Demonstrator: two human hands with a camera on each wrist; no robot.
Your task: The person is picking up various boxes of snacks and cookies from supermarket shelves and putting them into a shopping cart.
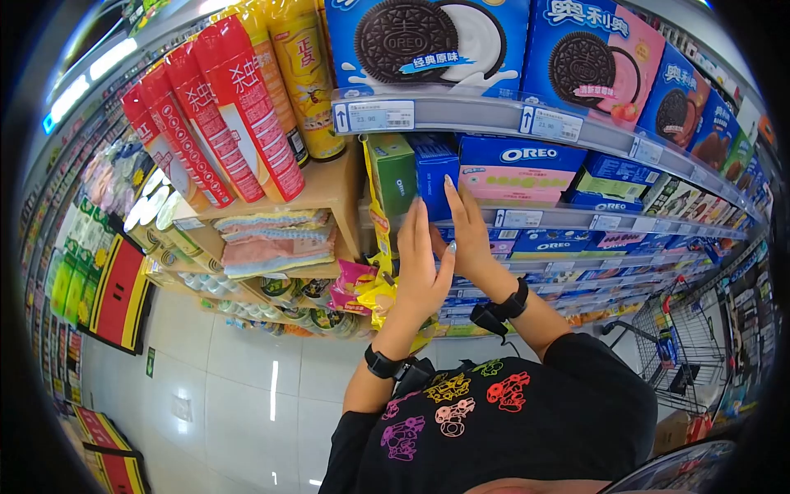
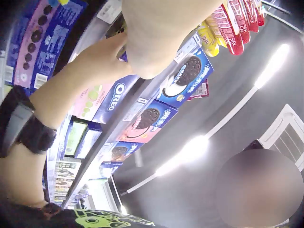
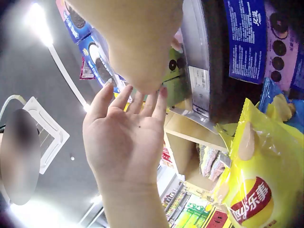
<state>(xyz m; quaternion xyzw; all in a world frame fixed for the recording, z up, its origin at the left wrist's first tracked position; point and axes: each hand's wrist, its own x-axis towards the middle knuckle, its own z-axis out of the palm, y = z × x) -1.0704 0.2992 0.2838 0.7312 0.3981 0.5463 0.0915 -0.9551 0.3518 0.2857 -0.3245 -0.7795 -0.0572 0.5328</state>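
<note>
A narrow blue box (image 1: 436,174) stands in the shelf row between a green Oreo box (image 1: 392,174) and a wide blue-and-pink Oreo box (image 1: 518,169). My left hand (image 1: 425,265) is raised in front of it, fingers extended with their tips right at its lower part. Beside it, my right hand (image 1: 471,239) reaches up with straight fingers, and its fingertips overlap the box's right side. The hands are close together, the left partly covering the right. In the right wrist view the left palm (image 3: 128,142) shows with spread fingers.
Above, a shelf edge with price tags (image 1: 387,117) carries large Oreo boxes (image 1: 428,41). Red spray cans (image 1: 247,107) stand on a wooden shelf to the left. A yellow chip bag (image 3: 266,166) hangs near the hands. A shopping cart (image 1: 679,350) stands behind at right.
</note>
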